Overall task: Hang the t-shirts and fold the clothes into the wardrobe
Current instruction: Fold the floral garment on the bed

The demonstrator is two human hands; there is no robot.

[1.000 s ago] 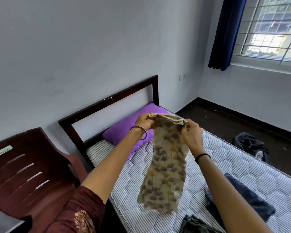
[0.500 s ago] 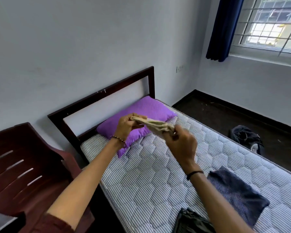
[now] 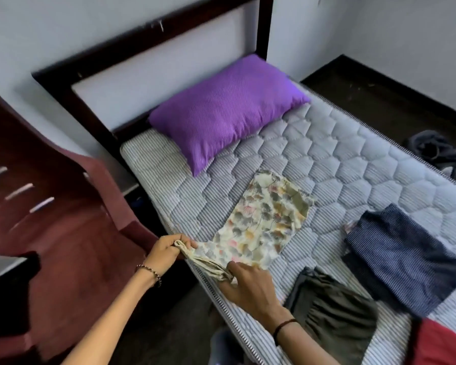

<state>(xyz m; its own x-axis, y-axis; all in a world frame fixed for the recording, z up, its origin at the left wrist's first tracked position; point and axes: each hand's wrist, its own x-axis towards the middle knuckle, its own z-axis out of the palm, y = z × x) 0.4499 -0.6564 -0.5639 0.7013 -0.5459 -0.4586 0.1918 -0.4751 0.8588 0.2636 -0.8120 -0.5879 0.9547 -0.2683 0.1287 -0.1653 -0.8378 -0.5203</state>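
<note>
Centrally, a floral cloth (image 3: 263, 227) lies mostly flat on the mattress (image 3: 353, 164), stretching from just below the pillow (image 3: 227, 109) down to the near edge of the bed, where its lower end is gathered into a bunched strip. At the lower middle of the frame, the left hand (image 3: 166, 252) has its fingers curled round the left end of that strip, just off the mattress edge. The right hand (image 3: 248, 283) clamps the other end of the strip, its fingertips tucked into the folds and partly hidden by the fabric and the back of the hand. To the right, a navy cloth (image 3: 400, 251) lies spread on the mattress, and an olive cloth (image 3: 332, 322) sits crumpled below it, partly covered by the right forearm. A red cloth (image 3: 442, 343) is cut off by the lower right corner, so its shape cannot be told. The maroon chair (image 3: 50, 206) fills the left of the frame, blurred and cropped. The dark headboard (image 3: 153, 48) runs across the top, its upper part out of frame. On the floor (image 3: 379, 96) at the right edge sits a dark bundle (image 3: 435, 148), too blurred to identify.
</note>
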